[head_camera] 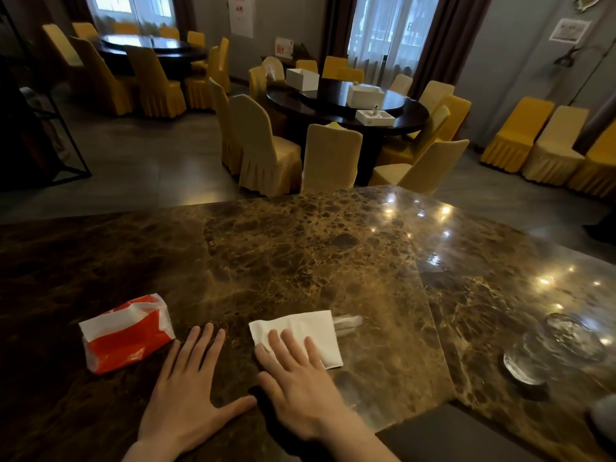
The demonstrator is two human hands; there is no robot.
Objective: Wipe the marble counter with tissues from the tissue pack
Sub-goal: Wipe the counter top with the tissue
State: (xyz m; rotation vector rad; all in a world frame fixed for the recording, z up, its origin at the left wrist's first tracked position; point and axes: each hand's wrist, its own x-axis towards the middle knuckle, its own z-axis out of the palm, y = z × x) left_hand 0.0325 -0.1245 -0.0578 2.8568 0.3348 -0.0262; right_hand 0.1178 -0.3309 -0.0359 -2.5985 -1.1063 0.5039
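A brown veined marble counter (300, 255) fills the lower part of the view. On it at the near left lies a red and white tissue pack (126, 333). A white folded tissue (306, 328) lies flat near the middle front. My right hand (293, 378) presses flat on the tissue's near left part, fingers spread. Just right of the pack, my left hand (190, 388) rests flat on the bare marble, fingers apart, holding nothing.
Stacked clear glass dishes (553, 351) stand on the counter at the right. A dark step drops off at the near right edge (466, 435). Beyond the counter are round dark tables (333, 98) with yellow-covered chairs (330, 158).
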